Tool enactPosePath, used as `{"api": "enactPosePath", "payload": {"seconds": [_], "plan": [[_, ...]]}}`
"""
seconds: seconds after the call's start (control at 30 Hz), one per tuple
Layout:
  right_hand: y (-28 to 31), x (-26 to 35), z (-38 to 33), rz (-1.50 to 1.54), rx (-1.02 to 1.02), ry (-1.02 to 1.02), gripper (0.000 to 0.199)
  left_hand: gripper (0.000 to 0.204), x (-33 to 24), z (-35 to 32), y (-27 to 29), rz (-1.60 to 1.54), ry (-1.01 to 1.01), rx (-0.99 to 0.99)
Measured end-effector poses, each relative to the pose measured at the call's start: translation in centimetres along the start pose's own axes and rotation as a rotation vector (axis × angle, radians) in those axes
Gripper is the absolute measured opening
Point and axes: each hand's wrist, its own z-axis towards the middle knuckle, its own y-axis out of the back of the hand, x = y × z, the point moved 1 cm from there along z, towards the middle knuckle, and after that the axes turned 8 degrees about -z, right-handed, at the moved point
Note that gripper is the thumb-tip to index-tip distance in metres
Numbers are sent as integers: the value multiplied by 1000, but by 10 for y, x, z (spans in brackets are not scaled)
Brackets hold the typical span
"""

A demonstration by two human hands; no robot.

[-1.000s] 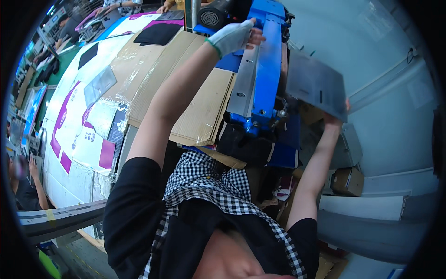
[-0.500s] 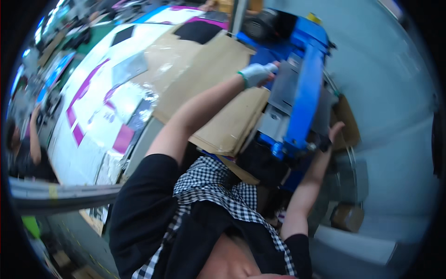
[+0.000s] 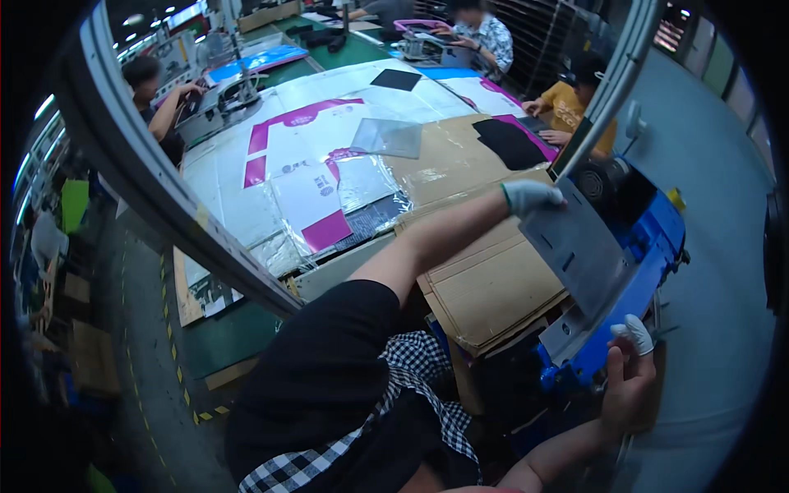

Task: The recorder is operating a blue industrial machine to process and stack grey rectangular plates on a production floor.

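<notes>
Plate: grey metal plate with small slots, tilted, lying over the blue machine at the bench's right edge; held at both ends
Left hand: left hand in a white glove; grip clenched on the plate's upper corner; arm stretched across the cardboard
Right hand: right hand bare but for white finger cots; fingertips pinch the plate's lower corner, beside the machine's base
Cardboard: flattened brown sheets stacked at the bench's right edge, just left of the machine
Bench: bench covered with white and magenta printed sheets and clear film
Far edge: other people sit working along the bench's far side
</notes>
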Motion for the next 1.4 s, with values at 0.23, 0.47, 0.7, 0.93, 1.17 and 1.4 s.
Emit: {"api": "enactPosePath", "payload": {"seconds": [0.23, 0.47, 0.7, 0.93, 1.17, 1.4], "plan": [[-13, 3, -18, -175, -12, -160, 30, 39, -193, -143, 119, 1113, -458, -1030], [-23, -2, -17, -206, -200, -148, 26, 18, -275, -273, 231, 2288, -50, -1730], [-22, 5, -20, -138, -233, -208, 24, 31, -88, -185, 211, 1837, 146, -1341], [-31, 12, -12, -207, -222, -80, 22, 27, 102, -88, 29, 743, -225, -412], [-21, 11, -20, -113, -318, -153, 27, 29, 186, -98, -72, 569, -149, -149], [-23, 6, -22, -100, -300, -72, 29, 30, 184, -104, -61, 344, -39, -161]]}}
